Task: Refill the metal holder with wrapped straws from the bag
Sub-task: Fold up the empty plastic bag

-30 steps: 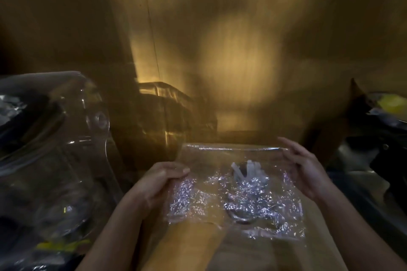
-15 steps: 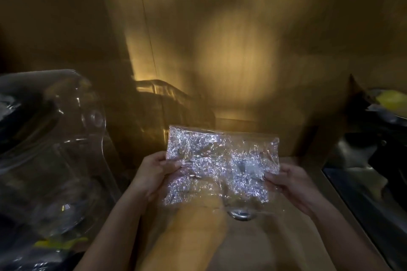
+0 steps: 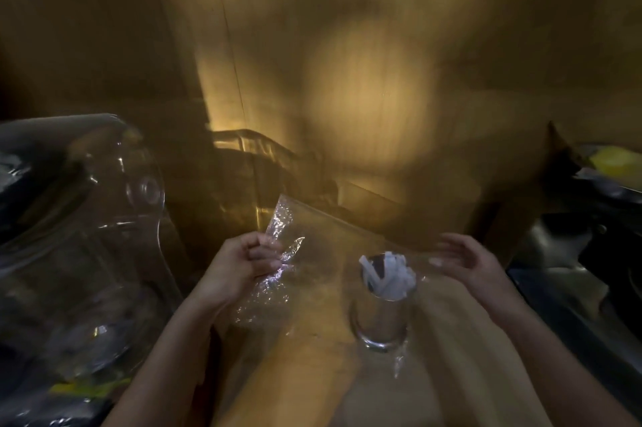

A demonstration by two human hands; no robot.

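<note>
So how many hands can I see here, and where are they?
2. The left hand is closed around the crumpled clear plastic bag. The right hand is open and empty, just right of the metal holder of wrapped straws.

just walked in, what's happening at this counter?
A person is restocking straws. The left hand is closed around a crumpled clear plastic bag, which looks empty or nearly so. The right hand hangs open beside the metal holder, not touching it. The holder stands upright on the wooden counter with white wrapped straws sticking out of its top. The picture is dim and blurred, so a straw count isn't possible.
</note>
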